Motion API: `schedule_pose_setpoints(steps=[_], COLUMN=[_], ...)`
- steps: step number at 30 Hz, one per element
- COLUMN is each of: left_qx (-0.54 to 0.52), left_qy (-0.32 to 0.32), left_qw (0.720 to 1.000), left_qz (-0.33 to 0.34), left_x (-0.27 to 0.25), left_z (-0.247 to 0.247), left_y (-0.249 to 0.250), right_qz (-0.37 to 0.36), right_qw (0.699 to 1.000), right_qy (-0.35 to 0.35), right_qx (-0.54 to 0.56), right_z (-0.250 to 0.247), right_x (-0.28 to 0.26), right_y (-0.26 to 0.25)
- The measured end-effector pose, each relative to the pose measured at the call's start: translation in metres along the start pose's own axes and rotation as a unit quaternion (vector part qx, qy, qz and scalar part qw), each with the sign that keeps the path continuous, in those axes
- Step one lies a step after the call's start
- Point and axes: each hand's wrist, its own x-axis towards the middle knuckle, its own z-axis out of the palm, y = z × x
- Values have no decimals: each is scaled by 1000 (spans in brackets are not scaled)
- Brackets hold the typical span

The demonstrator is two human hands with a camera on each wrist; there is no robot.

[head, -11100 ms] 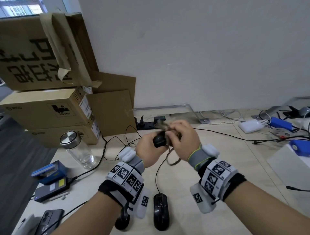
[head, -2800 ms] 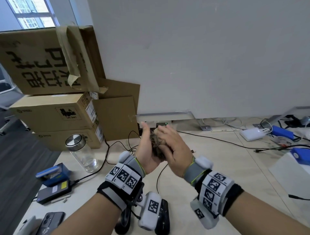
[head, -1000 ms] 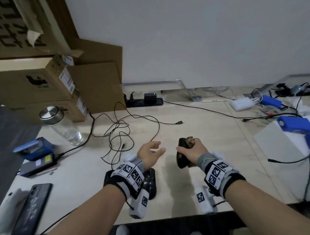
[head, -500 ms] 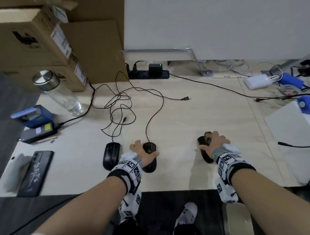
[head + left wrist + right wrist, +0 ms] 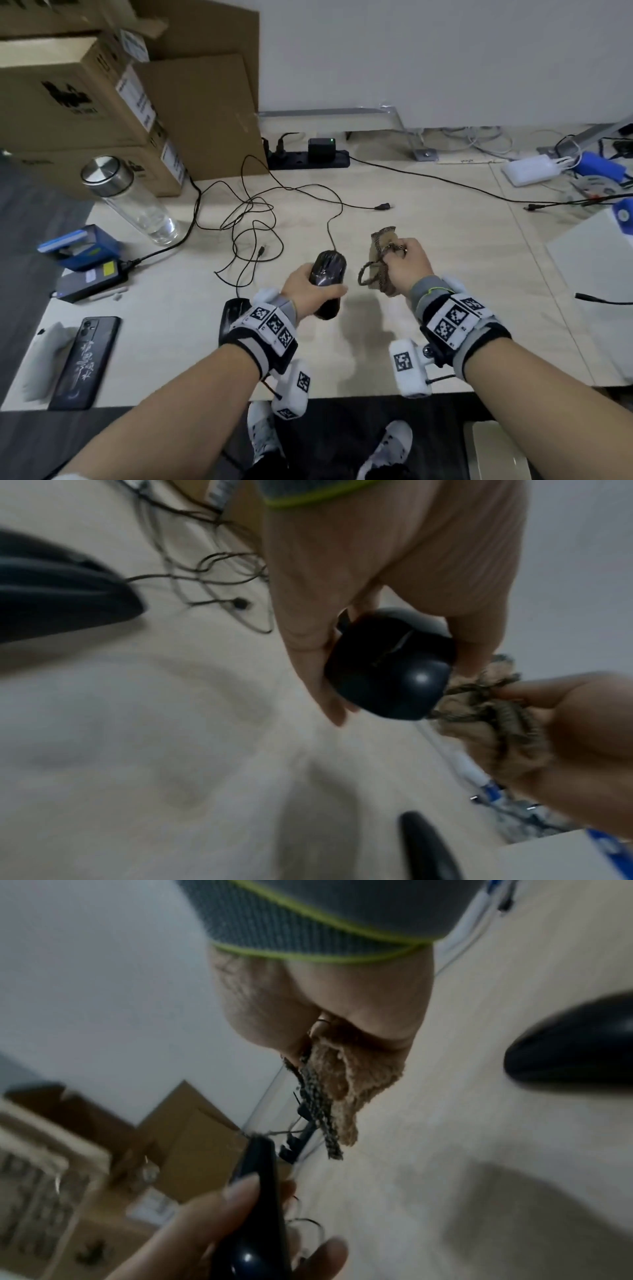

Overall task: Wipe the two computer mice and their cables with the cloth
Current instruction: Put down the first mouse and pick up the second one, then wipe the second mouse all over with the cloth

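Two hands up over the desk in the head view. Left hand wraps a black mouse, thumb across its near side, mouse lifted off the surface with its cable trailing away to a loose tangle further back. Right hand is fisted round a brown cloth, bunched, one corner sticking up, a loop hanging below the fist. Cloth sits just beside the held mouse; can't tell if they touch here. Second mouse lies on the desk just behind the left wrist, partly hidden by the strap. Glass bottle, cardboard boxes and a phone off to the left, power strip at the back by the wall.

Left wrist view: fingers curled round the mouse, rear end facing the camera. Cloth right against the mouse's edge, gripped by the right hand. Other mouse blurred at left on the desk.

Right wrist view: cloth hangs out of the closed right hand. Left-hand fingertips on the held mouse lower down, blurry. Another dark mouse-like shape at right edge on the desk.
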Motion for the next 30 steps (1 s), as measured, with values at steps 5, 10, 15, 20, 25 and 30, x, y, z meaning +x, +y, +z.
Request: schedule_pose_setpoints(steps=[5, 10, 15, 20, 25, 30], left_qx=[-165, -279, -377, -384, -433, -321], left_qy=[-109, -213, -234, -220, -188, -164], left_qw=[978, 936, 896, 896, 880, 928], left_qz=[64, 16, 4, 35, 48, 92], left_x=[-22, -30, -33, -40, -37, -40], left_z=[-14, -33, -40, -39, -41, -36], left_y=[58, 86, 102, 135, 151, 152], right_qz=[24, -6, -171, -414, -583, -532], right_qw=[959, 919, 932, 908, 794, 841], right_qy=[9, -36, 27, -54, -58, -29], right_qx=[281, 393, 317, -19, -160, -100], right_z=[1, -16, -23, 2, 14, 8], right_x=[-15, -29, -33, -54, -64, -42], right_y=[-44, -91, -125, -125, -100, -123])
